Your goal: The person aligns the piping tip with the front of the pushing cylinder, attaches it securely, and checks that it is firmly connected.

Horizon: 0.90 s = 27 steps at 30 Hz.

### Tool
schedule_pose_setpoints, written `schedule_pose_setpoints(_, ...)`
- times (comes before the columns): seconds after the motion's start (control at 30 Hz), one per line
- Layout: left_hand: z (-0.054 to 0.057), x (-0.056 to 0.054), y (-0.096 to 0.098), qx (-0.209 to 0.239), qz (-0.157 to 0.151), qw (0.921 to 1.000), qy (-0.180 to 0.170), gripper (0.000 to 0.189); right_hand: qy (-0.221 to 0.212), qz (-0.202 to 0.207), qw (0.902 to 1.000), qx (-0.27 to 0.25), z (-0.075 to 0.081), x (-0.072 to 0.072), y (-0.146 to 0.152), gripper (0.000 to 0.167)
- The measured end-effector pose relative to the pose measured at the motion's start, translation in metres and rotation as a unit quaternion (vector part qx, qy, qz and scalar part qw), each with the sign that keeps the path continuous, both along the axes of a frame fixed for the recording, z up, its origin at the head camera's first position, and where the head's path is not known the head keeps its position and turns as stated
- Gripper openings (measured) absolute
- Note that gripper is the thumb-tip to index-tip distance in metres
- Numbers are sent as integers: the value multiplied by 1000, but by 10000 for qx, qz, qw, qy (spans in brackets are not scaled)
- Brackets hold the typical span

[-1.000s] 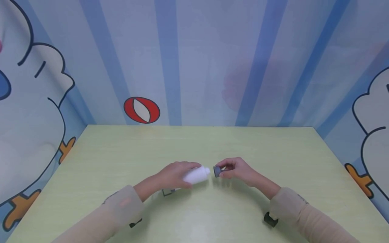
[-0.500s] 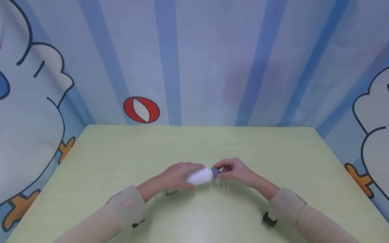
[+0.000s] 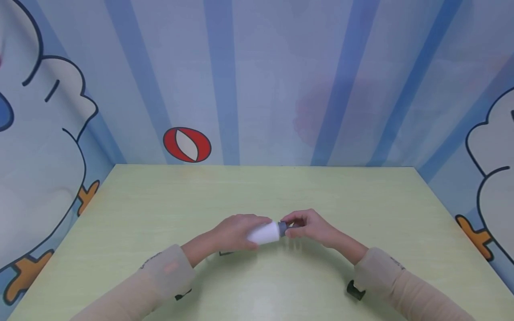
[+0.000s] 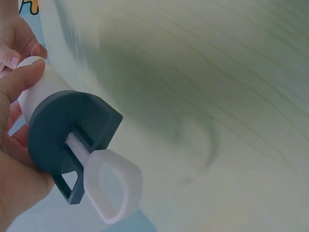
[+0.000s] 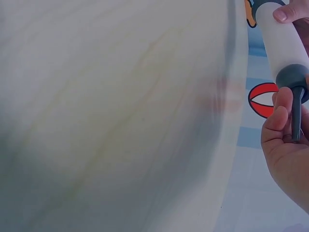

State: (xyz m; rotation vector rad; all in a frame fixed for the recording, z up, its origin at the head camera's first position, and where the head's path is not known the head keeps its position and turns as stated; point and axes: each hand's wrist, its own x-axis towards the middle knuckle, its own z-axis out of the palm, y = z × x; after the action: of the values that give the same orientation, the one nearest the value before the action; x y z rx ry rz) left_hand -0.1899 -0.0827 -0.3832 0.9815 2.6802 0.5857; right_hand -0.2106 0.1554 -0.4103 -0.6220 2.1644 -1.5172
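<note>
A large plastic syringe with a white barrel (image 3: 264, 233) lies sideways between the two hands, close over the table. My left hand (image 3: 236, 232) wraps around the barrel. At the barrel's left end, the left wrist view shows a dark flanged end cap (image 4: 50, 137) and a pale plunger handle (image 4: 133, 186) shaped like a loop. A dark grey nozzle cap (image 5: 291, 75) sits against the barrel's other end, and its thin spout (image 5: 296, 121) points toward the right palm. The fingers and thumb of my right hand (image 3: 311, 225) pinch this nozzle.
Beneath the hands is a pale yellow-green table (image 3: 257, 191). A blue striped wall (image 3: 265, 80) with cartoon figures closes it off at the back and sides. Small black pieces, such as the black piece (image 3: 355, 290) by the right cuff, hang under both sleeves.
A gap stood between barrel and nozzle cap a second ago. The left hand has moved slightly right with the barrel, the right slightly left, and the two parts now meet.
</note>
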Motion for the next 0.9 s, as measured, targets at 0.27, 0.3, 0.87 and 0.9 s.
schedule_pose_setpoints(0.27,3,0,0,-145,-55,9995,289,61,24,185,9998,-64,1,-1,1,32)
schedule_pose_setpoints(0.3,3,0,0,-137,-79,9993,338,61,59,216,9997,-67,1,-1,1,31)
schedule_pose_setpoints(0.87,8,2,-1,-123,-172,9980,595,62,-238,506,9977,-385,4,-2,3,33)
schedule_pose_setpoints(0.9,8,2,-1,-135,-178,9978,622,62,-184,430,9984,-326,4,-2,2,32)
